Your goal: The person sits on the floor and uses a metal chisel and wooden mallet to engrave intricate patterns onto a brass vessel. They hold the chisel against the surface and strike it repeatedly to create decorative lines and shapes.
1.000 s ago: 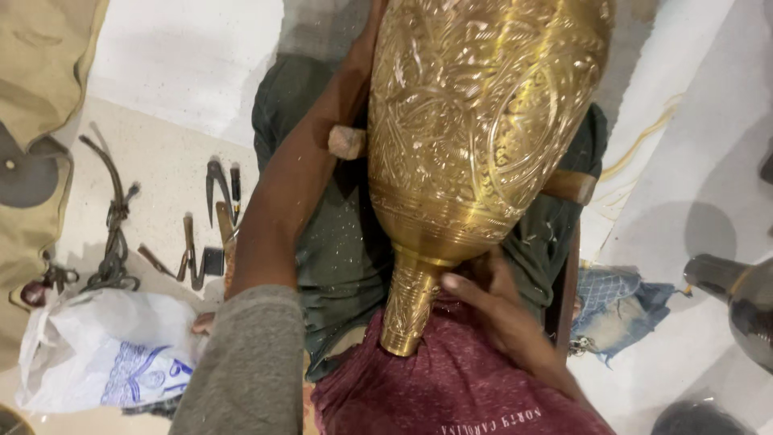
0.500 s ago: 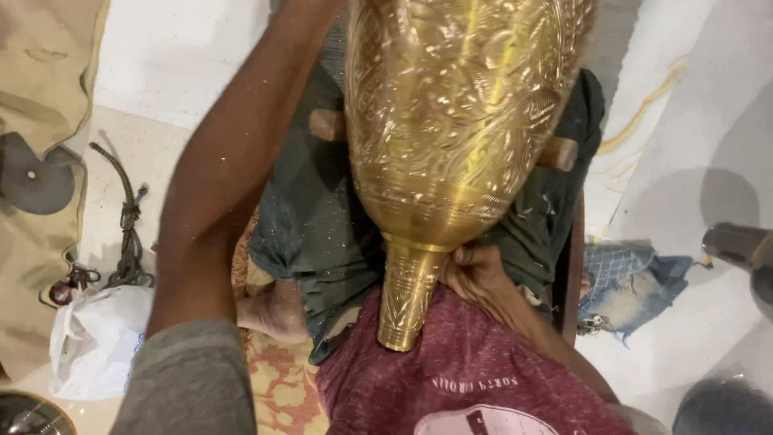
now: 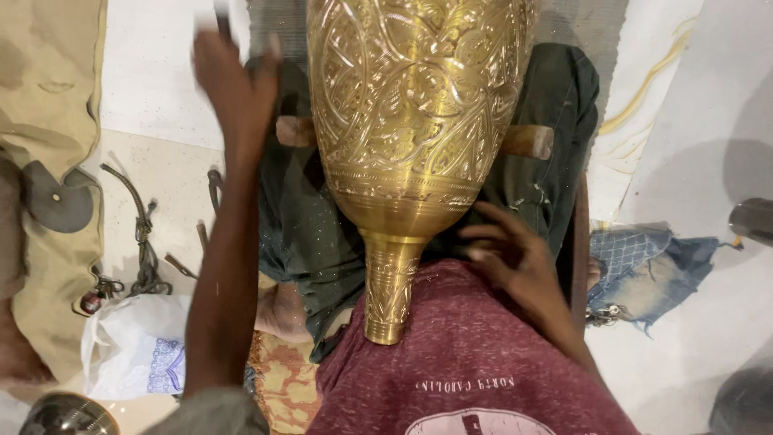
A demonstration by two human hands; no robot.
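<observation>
Head view: a large engraved brass vase (image 3: 415, 137) fills centre frame, propped across my lap on a wooden bar (image 3: 527, 141). My right hand (image 3: 515, 258) steadies its base, fingers loose; my left hand (image 3: 233, 89), blurred, lifts open at upper left.

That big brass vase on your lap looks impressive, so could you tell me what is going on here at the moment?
A seated person has a large engraved brass vase lying across their lap, its narrow neck pointing at their maroon shirt. It rests on a wooden bar that crosses the knees. The right hand sits by the vase's shoulder near the neck. The left hand is raised beside the body and blurred, seemingly gripping something small. Metal tools and a white plastic bag lie on the floor.
</observation>
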